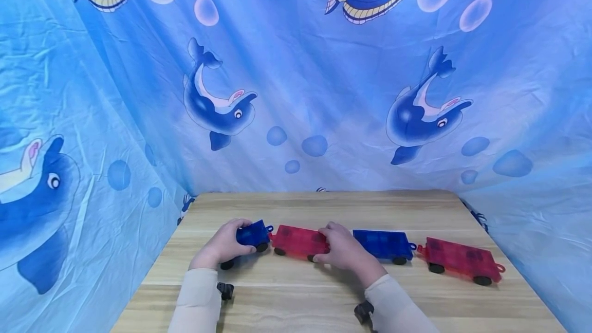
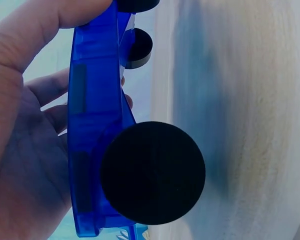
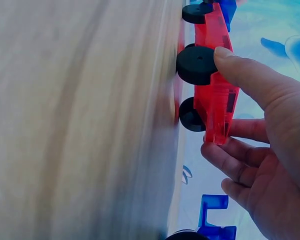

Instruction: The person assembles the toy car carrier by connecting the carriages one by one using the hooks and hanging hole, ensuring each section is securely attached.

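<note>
My left hand grips a translucent blue toy train car with black wheels at the left of the table. The thumb lies along its near side and the fingers reach over the far side. In the left wrist view, the car's big black wheel stands out over a shadow on the wood. A red toy train car is just to its right, and the blue car's ring overlaps the red coupling between them. With thumb and fingers, my right hand pinches the red car's right end, hiding that end in the head view.
Right of my right hand stand another blue car and another red car, joined end to end or nearly so at their couplings. All are on a wooden table. A blue sea-print cloth hangs behind and at both sides.
</note>
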Available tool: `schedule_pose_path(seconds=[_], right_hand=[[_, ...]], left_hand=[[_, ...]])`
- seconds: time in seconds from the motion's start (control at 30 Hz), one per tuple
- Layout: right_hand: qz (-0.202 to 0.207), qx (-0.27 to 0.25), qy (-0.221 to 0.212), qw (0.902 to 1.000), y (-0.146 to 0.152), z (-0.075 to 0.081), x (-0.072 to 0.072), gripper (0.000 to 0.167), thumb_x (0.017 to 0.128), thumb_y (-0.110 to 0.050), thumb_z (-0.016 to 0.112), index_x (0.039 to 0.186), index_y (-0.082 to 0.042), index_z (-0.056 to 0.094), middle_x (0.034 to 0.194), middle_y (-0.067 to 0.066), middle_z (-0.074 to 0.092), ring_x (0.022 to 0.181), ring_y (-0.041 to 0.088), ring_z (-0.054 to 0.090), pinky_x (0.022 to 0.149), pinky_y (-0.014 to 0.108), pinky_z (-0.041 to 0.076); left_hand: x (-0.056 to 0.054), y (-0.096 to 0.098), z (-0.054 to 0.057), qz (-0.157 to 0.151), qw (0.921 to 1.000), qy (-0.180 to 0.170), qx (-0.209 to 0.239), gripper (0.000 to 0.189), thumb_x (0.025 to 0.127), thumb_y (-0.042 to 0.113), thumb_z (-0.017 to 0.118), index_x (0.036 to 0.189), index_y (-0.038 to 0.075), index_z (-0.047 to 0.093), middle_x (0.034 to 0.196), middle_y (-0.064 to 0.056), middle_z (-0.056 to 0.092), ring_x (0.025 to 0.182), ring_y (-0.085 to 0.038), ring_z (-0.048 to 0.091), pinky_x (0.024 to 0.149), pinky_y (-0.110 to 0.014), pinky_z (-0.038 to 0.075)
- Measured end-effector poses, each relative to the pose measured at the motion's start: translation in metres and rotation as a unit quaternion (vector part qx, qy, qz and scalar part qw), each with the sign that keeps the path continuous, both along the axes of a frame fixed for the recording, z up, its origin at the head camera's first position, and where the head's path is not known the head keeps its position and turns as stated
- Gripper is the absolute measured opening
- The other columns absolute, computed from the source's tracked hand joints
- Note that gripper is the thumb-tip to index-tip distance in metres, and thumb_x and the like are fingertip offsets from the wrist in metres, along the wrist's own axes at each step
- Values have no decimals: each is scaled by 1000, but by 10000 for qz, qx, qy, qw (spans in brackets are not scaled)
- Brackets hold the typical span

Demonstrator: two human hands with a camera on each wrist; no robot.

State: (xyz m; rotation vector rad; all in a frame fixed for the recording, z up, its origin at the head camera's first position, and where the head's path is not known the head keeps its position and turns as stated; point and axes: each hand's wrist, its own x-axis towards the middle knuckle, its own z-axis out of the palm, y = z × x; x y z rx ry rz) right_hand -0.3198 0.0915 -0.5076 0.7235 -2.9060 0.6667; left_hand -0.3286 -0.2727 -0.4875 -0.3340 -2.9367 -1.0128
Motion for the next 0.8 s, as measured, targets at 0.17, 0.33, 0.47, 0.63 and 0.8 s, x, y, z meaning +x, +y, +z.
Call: schedule_pose_path(seconds=[0.17,0.33,0.47,0.63,0.8], right_hand=[[-34,-44,-61,10000,-1,-1,0,80,81,-48,90,140,-3,64,112,-1,58,102,17,55,90,40,53],[-39,-61,-96,9999,0,-2,0,81,80,-49,90,141,-3,64,111,-1,58,100,17,54,88,39,52],[-58,-72,-106,9999,0,-2,-1,81,80,-49,91,141,-3,64,111,-1,58,100,16,53,87,37,52],[-56,-121,-152,9998,1,-2,0,81,80,-48,91,142,-3,64,111,-1,58,99,16,53,85,37,52],[-33,-145,-222,9996,1,-1,1,82,81,-49,90,143,-4,63,111,-1,57,98,16,53,84,36,51]], left_hand=[[0,-1,-1,-33,10000,-53,-38,74,78,26,95,142,9,62,140,-14,61,125,-38,59,103,-61,50],[-1,-2,-3,-89,9999,-104,-37,75,77,26,96,142,8,62,140,-14,60,126,-38,59,103,-59,50],[-3,-1,-4,-81,9999,-92,-58,75,77,26,96,142,9,63,139,-14,61,125,-38,59,103,-59,50],[-4,-1,-7,-23,9999,-97,-55,74,77,26,96,142,11,63,138,-11,61,126,-36,59,104,-59,50],[-5,0,-7,11,9999,-139,-44,74,77,26,96,141,12,64,138,-11,61,126,-37,59,104,-59,50]])
